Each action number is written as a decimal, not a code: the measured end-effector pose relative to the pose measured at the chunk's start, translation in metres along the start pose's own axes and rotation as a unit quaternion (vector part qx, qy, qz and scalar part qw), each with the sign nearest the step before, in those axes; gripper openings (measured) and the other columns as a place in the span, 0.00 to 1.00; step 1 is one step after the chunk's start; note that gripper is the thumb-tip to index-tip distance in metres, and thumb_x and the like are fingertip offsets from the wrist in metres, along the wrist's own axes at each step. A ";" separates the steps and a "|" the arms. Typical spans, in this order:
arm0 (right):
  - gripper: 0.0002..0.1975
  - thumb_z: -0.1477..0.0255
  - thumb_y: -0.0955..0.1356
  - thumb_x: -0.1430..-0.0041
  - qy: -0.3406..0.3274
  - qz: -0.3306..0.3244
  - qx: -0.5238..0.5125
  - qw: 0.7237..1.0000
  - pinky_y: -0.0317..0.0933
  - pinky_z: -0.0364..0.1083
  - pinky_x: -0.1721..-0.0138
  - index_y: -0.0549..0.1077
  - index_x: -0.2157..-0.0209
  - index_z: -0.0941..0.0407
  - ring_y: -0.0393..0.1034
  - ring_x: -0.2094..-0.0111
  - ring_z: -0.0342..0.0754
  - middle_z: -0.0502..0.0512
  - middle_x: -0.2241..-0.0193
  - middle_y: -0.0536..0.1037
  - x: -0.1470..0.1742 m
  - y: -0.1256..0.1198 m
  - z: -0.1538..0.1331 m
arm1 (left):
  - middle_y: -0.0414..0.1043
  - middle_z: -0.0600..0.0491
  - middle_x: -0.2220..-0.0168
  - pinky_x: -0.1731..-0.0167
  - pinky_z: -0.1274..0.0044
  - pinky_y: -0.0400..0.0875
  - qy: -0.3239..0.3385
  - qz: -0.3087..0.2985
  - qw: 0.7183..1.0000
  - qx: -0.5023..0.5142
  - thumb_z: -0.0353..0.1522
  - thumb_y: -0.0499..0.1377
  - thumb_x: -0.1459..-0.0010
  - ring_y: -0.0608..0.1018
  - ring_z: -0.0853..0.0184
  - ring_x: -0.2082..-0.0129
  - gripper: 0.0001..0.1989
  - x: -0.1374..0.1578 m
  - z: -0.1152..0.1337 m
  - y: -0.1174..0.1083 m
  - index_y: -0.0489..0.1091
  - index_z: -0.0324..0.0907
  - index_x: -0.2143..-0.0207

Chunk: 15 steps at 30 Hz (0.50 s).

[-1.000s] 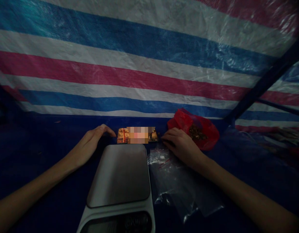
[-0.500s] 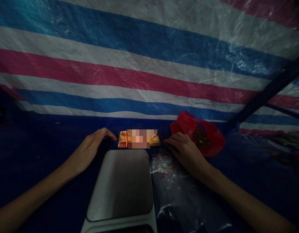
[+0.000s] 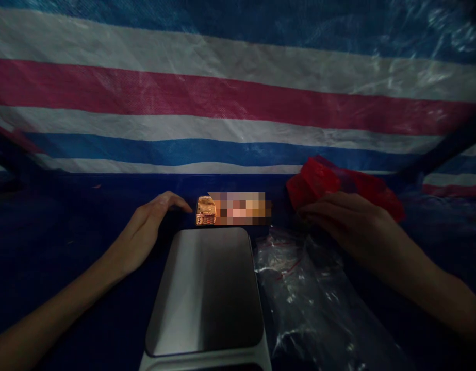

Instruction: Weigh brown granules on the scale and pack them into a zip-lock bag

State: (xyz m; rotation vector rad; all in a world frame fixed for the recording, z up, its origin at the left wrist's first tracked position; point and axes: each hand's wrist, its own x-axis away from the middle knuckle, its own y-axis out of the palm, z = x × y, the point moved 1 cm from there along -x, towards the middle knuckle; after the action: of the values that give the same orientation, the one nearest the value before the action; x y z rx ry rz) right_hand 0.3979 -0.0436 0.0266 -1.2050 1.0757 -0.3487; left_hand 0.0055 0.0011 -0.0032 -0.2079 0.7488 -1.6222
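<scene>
A phone with a lit screen [image 3: 207,210] lies sideways behind a kitchen scale, much of its picture pixelated. At its left end rests my left hand [image 3: 154,214], open, fingers curving down and fingertips just beside the phone. The scale has a bare metal plate [image 3: 207,288]. My right hand [image 3: 349,214] is in front of a red plastic bag [image 3: 318,178], fingers stretched out to the left and holding nothing that I can see. It hides part of the bag and the bag's contents. Clear zip bags [image 3: 295,283] lie flat between the scale and my right forearm.
A sheet striped in blue, white and red [image 3: 222,98] hangs behind the dark blue table surface [image 3: 106,206]. Dark slanting frame bars [image 3: 442,147] stand at both sides. The scene is dim.
My right hand has moved right, from the phone's right end to the front of the red bag, covering the brown pieces in it. The view has tilted down slightly. My left hand stays beside the phone.
</scene>
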 end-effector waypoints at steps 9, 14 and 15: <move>0.19 0.64 0.60 0.25 -0.017 0.030 -0.054 0.998 0.73 0.54 0.62 0.82 0.59 0.46 0.79 0.63 0.54 0.53 0.63 0.84 -0.007 0.001 -0.019 | 0.79 0.53 0.58 0.45 0.70 0.72 0.002 0.016 1.000 0.003 0.49 0.42 0.27 0.78 0.61 0.52 0.29 0.003 0.005 -0.002 0.79 0.48 0.63; 0.17 0.63 0.61 0.25 -0.017 0.047 -0.071 0.996 0.74 0.54 0.61 0.82 0.57 0.47 0.79 0.61 0.53 0.53 0.62 0.85 -0.006 0.003 -0.024 | 0.80 0.52 0.57 0.44 0.69 0.72 0.000 0.008 1.000 -0.009 0.48 0.42 0.27 0.78 0.60 0.51 0.28 0.003 0.004 -0.002 0.78 0.48 0.63; 0.17 0.63 0.62 0.25 -0.008 0.047 -0.078 0.996 0.74 0.53 0.60 0.82 0.57 0.47 0.79 0.61 0.53 0.54 0.62 0.84 -0.005 0.004 -0.026 | 0.80 0.52 0.57 0.44 0.68 0.72 0.001 0.007 1.000 -0.012 0.48 0.42 0.27 0.78 0.60 0.50 0.28 0.004 0.004 -0.002 0.79 0.47 0.62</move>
State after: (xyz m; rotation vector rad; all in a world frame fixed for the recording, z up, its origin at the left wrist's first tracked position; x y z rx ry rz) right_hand 0.3732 -0.0529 0.0265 -1.2871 1.1578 -0.1848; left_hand 0.0055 -0.0037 0.0004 -0.2185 0.7705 -1.6018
